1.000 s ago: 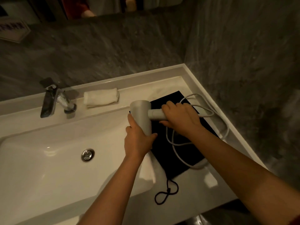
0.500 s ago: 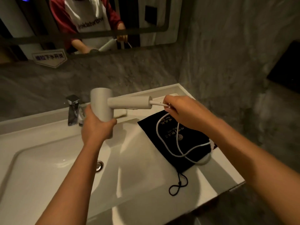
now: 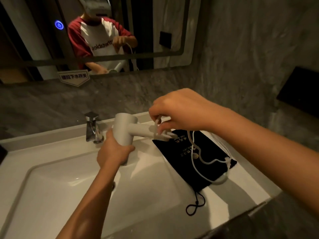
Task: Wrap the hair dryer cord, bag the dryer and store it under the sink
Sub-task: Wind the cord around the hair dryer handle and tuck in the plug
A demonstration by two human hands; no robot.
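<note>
Head cam: left hand (image 3: pixel 114 153) has its fingers wrapped round the body of the dryer (image 3: pixel 126 129), holding it up over the sink (image 3: pixel 51 187), handle pointing right. Right hand (image 3: pixel 179 109) is just above the handle's end, fingers pinching a loop of the cord (image 3: pixel 196 156), rest of it trailing down onto the black bag (image 3: pixel 181 163) lying flat on the desk (image 3: pixel 245 185). Tap (image 3: pixel 92 128) sits right behind the dryer.
</note>
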